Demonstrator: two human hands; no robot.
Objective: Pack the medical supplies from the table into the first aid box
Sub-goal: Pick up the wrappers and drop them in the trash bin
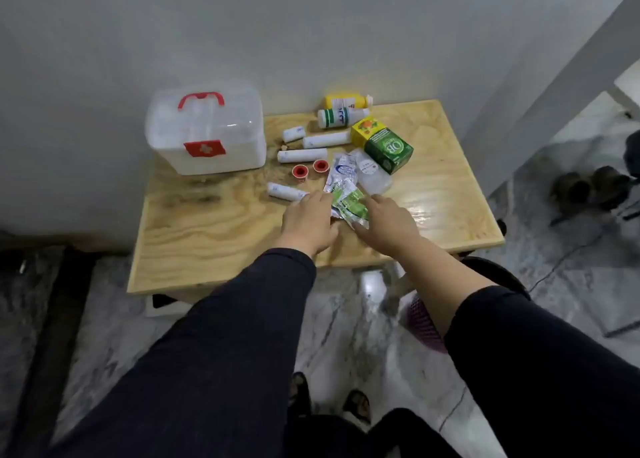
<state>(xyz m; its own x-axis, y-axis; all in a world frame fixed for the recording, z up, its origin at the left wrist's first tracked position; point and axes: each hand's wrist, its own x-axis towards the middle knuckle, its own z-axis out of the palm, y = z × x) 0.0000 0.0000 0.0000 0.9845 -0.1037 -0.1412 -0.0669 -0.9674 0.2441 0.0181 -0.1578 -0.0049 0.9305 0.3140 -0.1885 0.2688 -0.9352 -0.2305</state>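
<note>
Both hands, left (306,220) and right (389,220), rest open-gripped on the foil packets (346,194) lying between them.

A pale wooden surface (214,250) with swirling grain carries a closed translucent white plastic first aid box (207,135) at its back left, four white gauze rolls (302,155), two red tape spools (300,171), crinkled foil packets (341,184), two bottles (341,116) lying down and a green-and-yellow carton (384,144).

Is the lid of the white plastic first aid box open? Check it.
No, the white plastic first aid box sits closed, its red handle on top.
</note>
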